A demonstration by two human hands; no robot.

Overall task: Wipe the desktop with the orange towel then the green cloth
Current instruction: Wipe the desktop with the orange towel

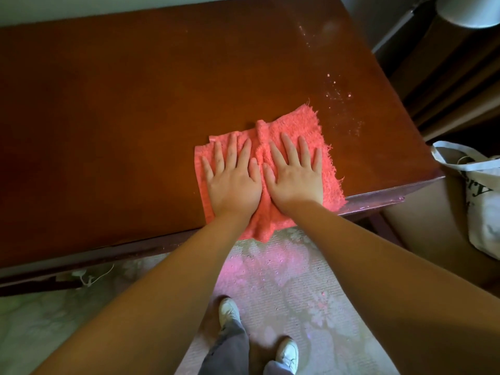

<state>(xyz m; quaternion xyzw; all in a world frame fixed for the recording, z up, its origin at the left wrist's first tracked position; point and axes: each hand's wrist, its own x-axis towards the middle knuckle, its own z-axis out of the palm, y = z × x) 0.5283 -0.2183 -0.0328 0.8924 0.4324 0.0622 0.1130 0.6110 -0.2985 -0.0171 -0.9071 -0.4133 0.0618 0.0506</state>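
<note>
Orange towel lies spread on the wooden surface, right of centre, near the front-right corner. Its near end hangs over the front edge, and its R side is frayed & fluffy. A raised fold runs front-to-back through the middle, btwn the two hands.

L hand lies palm-down on the towel's left half, fingers straight & slightly spread, pointing away from the person. Grip is open: nothing pinched, just pressing flat. R hand does the same on the right half, palm-down w/ fingers straight & fanned. Its grip is open too, no cloth curled in. Thumbs sit close together, either side of the fold. Both forearms reach in from the bottom of the view.

Beyond the towel, to its far right, pale crumbs & dusty specks are scattered on the surface, w/ a fainter dusty streak further back near the far-right corner. Top is dark reddish-brown wood.

Off the right end is a white tote bag w/ dark lettering, partly cut off by the frame. Top-right corner shows a white lamp shade, blurred. Below the front edge are a pale patterned rug, two white shoes & grey trouser legs. A white cord hangs under the front edge at left.
</note>
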